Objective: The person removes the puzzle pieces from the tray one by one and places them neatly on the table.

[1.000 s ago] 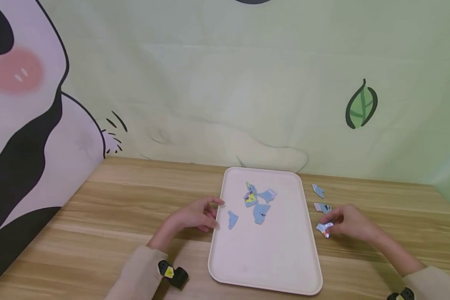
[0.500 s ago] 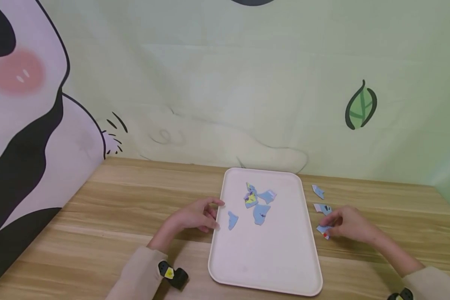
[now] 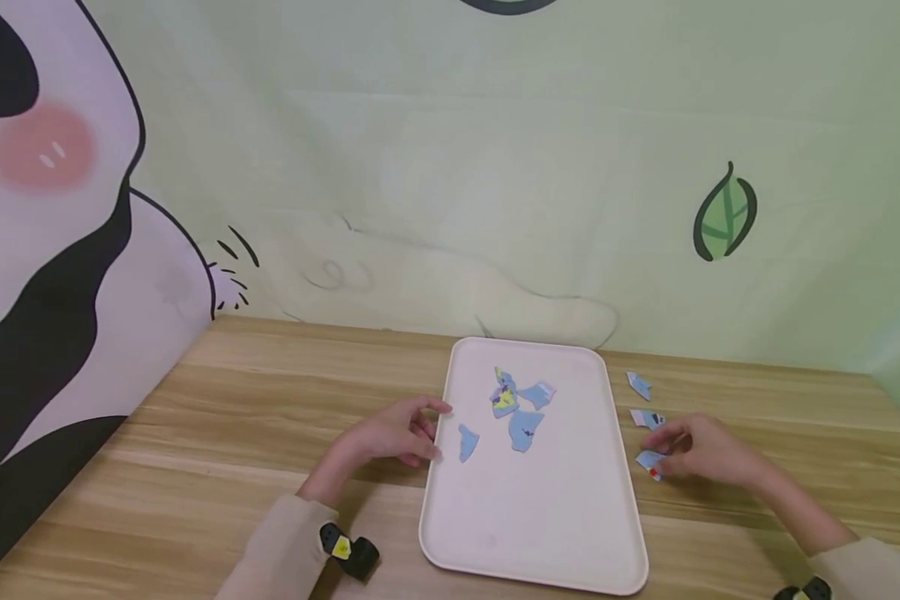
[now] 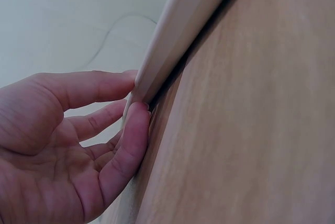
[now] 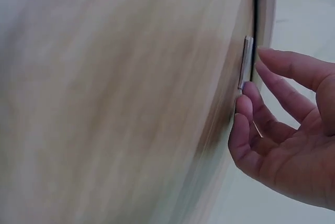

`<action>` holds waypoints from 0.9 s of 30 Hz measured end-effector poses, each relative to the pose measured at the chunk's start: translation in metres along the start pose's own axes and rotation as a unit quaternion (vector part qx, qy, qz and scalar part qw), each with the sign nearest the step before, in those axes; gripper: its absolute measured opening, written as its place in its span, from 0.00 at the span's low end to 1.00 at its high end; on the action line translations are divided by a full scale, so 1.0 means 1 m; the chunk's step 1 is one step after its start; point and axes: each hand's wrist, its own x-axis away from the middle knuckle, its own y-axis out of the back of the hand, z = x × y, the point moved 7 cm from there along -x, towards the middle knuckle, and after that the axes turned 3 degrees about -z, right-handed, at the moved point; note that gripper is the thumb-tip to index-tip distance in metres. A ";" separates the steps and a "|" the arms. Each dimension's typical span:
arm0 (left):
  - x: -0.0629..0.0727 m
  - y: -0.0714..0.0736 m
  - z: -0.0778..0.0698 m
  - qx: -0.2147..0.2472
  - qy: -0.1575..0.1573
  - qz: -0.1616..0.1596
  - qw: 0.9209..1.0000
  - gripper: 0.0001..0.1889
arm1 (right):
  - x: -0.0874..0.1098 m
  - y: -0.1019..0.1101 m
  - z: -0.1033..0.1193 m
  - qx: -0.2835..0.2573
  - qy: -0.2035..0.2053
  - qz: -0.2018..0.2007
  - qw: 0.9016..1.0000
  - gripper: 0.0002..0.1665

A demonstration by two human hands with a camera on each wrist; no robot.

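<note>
In the head view a white tray (image 3: 532, 517) lies on the table with several blue jigsaw puzzle pieces on it, including one with yellow and purple print (image 3: 505, 398) and a plain blue one (image 3: 467, 442). My left hand (image 3: 397, 432) rests its fingertips against the tray's left rim, also visible in the left wrist view. To the right of the tray, my right hand (image 3: 701, 450) has its fingertips at a blue puzzle piece with a red spot (image 3: 650, 464), partly hidden by the thumb. That piece lies flat on the wood; the right wrist view shows it edge-on.
Two more blue pieces lie right of the tray: one (image 3: 639, 385) near the back, the other (image 3: 645, 418) just beyond my right fingers. The wooden table (image 3: 270, 392) meets a printed cloth backdrop (image 3: 450, 167) behind the tray.
The piece under my right fingers has lost its bright glare and shows its red spot more plainly. Both hands stay nearly in place; the head view shifts slightly.
</note>
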 end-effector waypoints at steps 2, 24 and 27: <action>0.000 0.000 -0.001 0.000 -0.001 0.001 1.000 0.30 | 0.001 0.002 0.002 -0.009 -0.004 -0.007 1.000 0.20; -0.001 -0.001 0.000 0.000 0.011 -0.005 1.000 0.30 | -0.021 0.003 0.052 -0.007 -0.005 -0.028 1.000 0.19; -0.001 0.000 0.001 -0.002 0.008 -0.001 1.000 0.30 | -0.028 0.002 0.062 -0.003 -0.003 -0.027 1.000 0.19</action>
